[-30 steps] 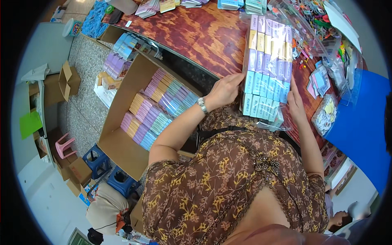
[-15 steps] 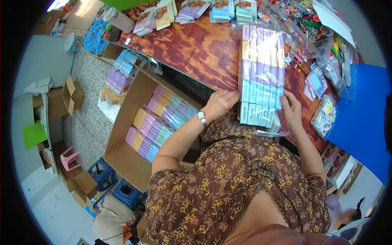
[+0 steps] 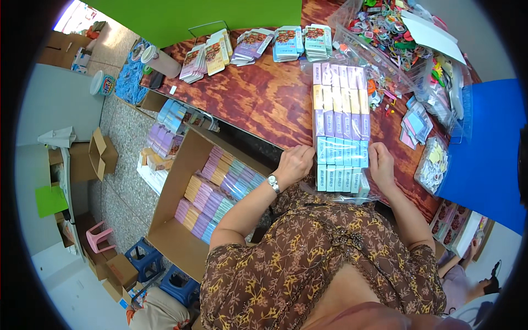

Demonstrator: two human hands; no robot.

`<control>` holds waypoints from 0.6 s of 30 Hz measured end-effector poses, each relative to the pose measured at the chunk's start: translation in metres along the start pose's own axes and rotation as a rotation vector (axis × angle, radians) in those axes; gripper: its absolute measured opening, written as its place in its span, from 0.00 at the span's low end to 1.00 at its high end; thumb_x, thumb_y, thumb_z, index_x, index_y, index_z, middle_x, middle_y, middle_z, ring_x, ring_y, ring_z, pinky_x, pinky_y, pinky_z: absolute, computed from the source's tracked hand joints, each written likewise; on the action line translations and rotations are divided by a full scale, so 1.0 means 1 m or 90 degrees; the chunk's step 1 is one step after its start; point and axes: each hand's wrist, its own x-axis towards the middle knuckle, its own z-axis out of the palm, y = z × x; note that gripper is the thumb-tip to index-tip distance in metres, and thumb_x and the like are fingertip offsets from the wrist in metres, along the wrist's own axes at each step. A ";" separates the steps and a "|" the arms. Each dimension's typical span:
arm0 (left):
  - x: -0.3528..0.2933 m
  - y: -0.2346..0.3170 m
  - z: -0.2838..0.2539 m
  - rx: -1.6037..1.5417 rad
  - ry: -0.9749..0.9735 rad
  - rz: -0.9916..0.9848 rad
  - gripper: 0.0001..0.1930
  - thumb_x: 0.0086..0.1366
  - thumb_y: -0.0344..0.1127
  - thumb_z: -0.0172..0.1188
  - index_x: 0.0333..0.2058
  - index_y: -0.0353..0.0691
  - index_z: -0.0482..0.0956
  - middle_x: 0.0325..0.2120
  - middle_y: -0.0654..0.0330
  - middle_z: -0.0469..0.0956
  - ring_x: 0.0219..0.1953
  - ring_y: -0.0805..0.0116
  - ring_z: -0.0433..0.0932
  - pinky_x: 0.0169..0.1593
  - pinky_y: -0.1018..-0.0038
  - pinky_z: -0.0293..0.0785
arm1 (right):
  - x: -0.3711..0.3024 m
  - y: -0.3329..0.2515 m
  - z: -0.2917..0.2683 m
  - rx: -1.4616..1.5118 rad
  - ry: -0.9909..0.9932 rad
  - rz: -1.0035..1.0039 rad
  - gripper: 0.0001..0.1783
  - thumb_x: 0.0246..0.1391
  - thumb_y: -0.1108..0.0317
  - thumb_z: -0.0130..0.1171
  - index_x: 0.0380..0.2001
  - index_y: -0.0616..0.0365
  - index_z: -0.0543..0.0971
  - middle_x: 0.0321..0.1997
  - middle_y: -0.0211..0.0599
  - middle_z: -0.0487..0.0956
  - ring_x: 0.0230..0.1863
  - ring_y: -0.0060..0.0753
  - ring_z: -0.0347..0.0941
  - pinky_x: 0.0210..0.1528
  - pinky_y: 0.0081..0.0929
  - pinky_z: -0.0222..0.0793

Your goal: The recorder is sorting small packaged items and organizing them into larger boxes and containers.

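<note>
A clear plastic bag [image 3: 329,194] holds rows of small boxes [image 3: 341,124] in pink, yellow, purple, blue and pale green. It lies on the table right in front of me, its loose end toward my body. At its left edge, near the blue row, my left hand [image 3: 297,164] is closed with the fingertips pinching the bag's side. My right hand [image 3: 381,165] is curled at the opposite edge, thumb up, gripping the plastic there. The fingertips of both hands are partly hidden. On my left wrist sits a watch [image 3: 273,183].
Left of me stands an open carton [image 3: 175,242] filled with similar wrapped packs. Card stacks [image 3: 252,46] line the far side of the red-brown table [image 3: 258,104]. A bin of colourful small pieces [image 3: 385,36] is at far right. Blue stools [image 3: 144,258] stand on the floor.
The view has tilted, so the table and bag appear lower. My right hand's fingers have curled in more at the bag's edge; my left hand stays at the other side.
</note>
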 end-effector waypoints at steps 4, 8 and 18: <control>-0.009 -0.003 -0.017 -0.044 -0.026 0.030 0.10 0.52 0.22 0.60 0.35 0.35 0.78 0.26 0.54 0.77 0.28 0.53 0.78 0.32 0.63 0.76 | -0.002 0.002 -0.008 -0.004 -0.110 -0.083 0.07 0.65 0.72 0.52 0.34 0.64 0.72 0.31 0.49 0.73 0.33 0.54 0.73 0.35 0.40 0.68; -0.021 -0.001 -0.033 -0.030 -0.140 0.054 0.13 0.49 0.23 0.60 0.37 0.37 0.78 0.26 0.56 0.75 0.27 0.57 0.77 0.31 0.66 0.74 | -0.005 -0.003 -0.017 0.011 -0.236 -0.113 0.06 0.64 0.73 0.51 0.33 0.64 0.72 0.30 0.48 0.71 0.33 0.53 0.71 0.37 0.39 0.67; -0.047 0.014 -0.050 -0.065 -0.265 0.134 0.13 0.47 0.27 0.60 0.35 0.39 0.74 0.25 0.60 0.72 0.30 0.59 0.76 0.34 0.65 0.74 | -0.022 0.001 -0.033 -0.047 -0.376 -0.257 0.07 0.60 0.68 0.58 0.31 0.59 0.73 0.30 0.43 0.72 0.34 0.50 0.73 0.35 0.42 0.70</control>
